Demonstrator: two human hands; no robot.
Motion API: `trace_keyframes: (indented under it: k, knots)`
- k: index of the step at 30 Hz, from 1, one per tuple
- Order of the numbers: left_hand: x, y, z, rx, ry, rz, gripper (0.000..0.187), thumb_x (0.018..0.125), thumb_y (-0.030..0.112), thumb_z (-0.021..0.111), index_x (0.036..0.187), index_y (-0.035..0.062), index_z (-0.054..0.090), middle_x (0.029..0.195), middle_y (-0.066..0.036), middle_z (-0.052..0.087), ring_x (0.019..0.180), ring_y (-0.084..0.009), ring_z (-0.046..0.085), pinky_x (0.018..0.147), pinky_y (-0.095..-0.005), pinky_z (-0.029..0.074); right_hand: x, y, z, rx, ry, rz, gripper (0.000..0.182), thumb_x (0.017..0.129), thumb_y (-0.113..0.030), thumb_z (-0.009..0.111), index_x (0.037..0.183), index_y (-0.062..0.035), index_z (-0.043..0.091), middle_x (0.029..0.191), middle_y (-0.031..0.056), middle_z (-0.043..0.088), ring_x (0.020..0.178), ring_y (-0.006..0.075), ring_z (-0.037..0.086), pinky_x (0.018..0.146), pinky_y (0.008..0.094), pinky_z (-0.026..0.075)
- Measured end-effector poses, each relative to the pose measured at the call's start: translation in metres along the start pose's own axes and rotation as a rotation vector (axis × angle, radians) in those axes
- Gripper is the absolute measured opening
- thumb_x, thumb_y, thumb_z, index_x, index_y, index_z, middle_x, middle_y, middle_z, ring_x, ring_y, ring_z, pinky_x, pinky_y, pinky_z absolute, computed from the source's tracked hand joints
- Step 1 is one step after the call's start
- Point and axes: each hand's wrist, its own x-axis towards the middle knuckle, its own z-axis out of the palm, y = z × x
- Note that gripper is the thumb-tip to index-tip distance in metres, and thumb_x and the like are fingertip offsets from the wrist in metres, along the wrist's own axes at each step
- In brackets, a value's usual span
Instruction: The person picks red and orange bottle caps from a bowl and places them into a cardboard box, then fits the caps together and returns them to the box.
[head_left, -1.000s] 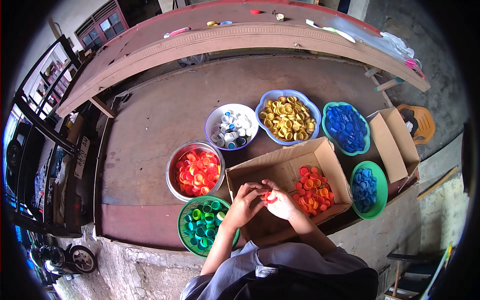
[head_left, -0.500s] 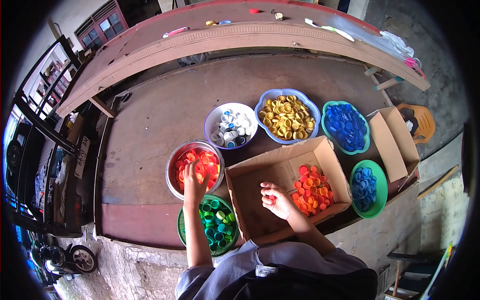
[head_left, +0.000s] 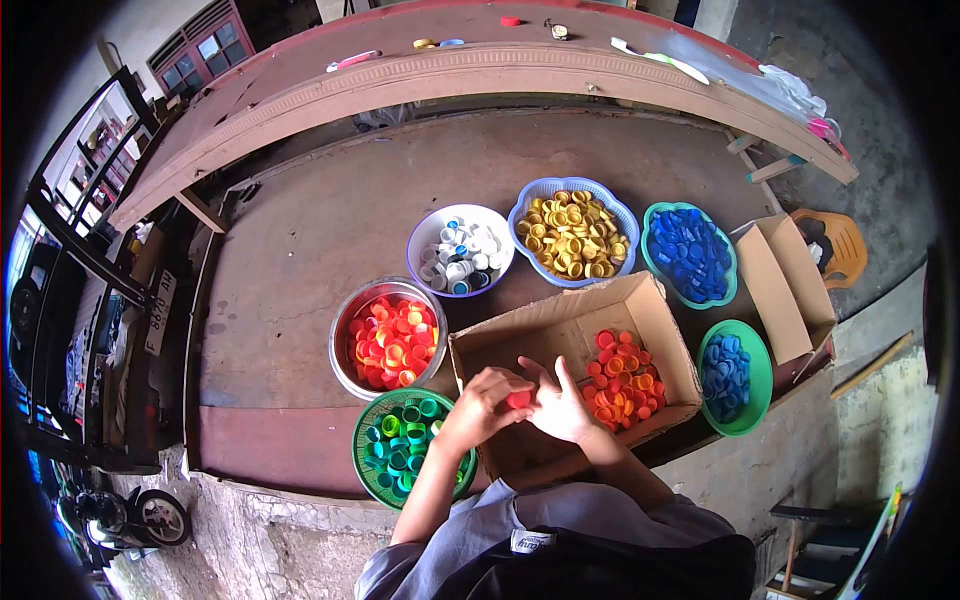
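Observation:
My left hand (head_left: 485, 408) is over the left side of the cardboard box (head_left: 560, 310), its fingers closed on a red bottle cap (head_left: 518, 399). Close against it is my right hand (head_left: 563, 408), palm turned up and fingers apart, beside the cap. Whether the right fingertips touch the cap is hard to tell. Inside the box, a pile of orange and red caps (head_left: 625, 380) lies on the right side. Red and orange caps (head_left: 390, 345) fill a metal bowl (head_left: 338, 352) to the left. Below that bowl, a green basket (head_left: 362, 450) holds green caps (head_left: 405, 445).
Behind the box stand a white bowl (head_left: 413, 245) of white caps and a lavender bowl (head_left: 628, 215) of yellow caps. Two green bowls, one with dark blue caps (head_left: 690, 255), one with lighter blue caps (head_left: 727, 380), stand right, near another cardboard box (head_left: 785, 290). A raised shelf (head_left: 480, 68) spans the back.
My left hand has left the metal bowl and moved right to the box with a red cap. My right hand has opened from a curled shape, and the two hands have come together.

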Motion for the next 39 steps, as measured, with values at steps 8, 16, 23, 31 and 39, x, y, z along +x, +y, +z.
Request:
trace_keyframes:
  k: [8,16,23,31,39]
  knots:
    - [-0.017,-0.050,-0.079,0.441,0.350,-0.313,0.049,0.065,0.010,0.072,0.109,0.0024,0.053,0.101,-0.014,0.056,0.096,-0.0312,0.050,0.086,-0.0400,0.039,-0.033,-0.021,-0.058,-1.979,-0.166,0.267,0.041,0.071,-0.028,0.066,0.103,-0.0048,0.056,0.105,0.0164,0.051,0.098,0.0307,0.054,0.078,0.0421,0.047]
    - [-0.036,-0.053,-0.069,0.394,0.366,-0.420,0.068,0.069,0.014,0.071,0.127,0.0033,0.036,0.123,-0.018,0.043,0.117,-0.0347,0.037,0.099,-0.0429,0.031,-0.034,0.009,-0.078,-2.213,-0.377,0.600,0.035,0.069,-0.022,0.068,0.098,-0.0037,0.061,0.112,0.0173,0.050,0.101,0.0327,0.053,0.080,0.0417,0.048]
    - [-0.035,-0.022,-0.060,0.232,0.340,-0.433,0.057,0.072,0.017,0.070,0.120,0.0009,0.044,0.117,-0.019,0.047,0.112,-0.0339,0.043,0.095,-0.0406,0.035,-0.027,0.011,-0.081,-2.177,-0.431,0.704,0.033,0.068,-0.020,0.069,0.097,-0.0040,0.062,0.109,0.0168,0.053,0.101,0.0317,0.053,0.082,0.0410,0.046]
    - [-0.028,0.007,-0.030,0.097,0.286,-0.344,0.050,0.073,0.013,0.069,0.116,0.0009,0.047,0.115,-0.015,0.050,0.107,-0.0281,0.047,0.091,-0.0371,0.038,-0.026,0.012,-0.096,-2.083,-0.397,0.551,0.027,0.062,-0.019,0.071,0.080,-0.0014,0.063,0.089,0.0165,0.060,0.087,0.0308,0.058,0.073,0.0379,0.048]
    - [-0.020,0.020,0.008,-0.211,0.100,-0.310,0.044,0.076,0.016,0.066,0.114,0.0003,0.049,0.113,-0.013,0.050,0.106,-0.0255,0.050,0.087,-0.0365,0.042,-0.015,-0.039,-0.064,-0.793,-0.220,0.120,0.012,0.078,-0.008,0.063,0.085,-0.0070,0.053,0.087,0.0003,0.056,0.083,0.0096,0.055,0.077,0.0253,0.046]
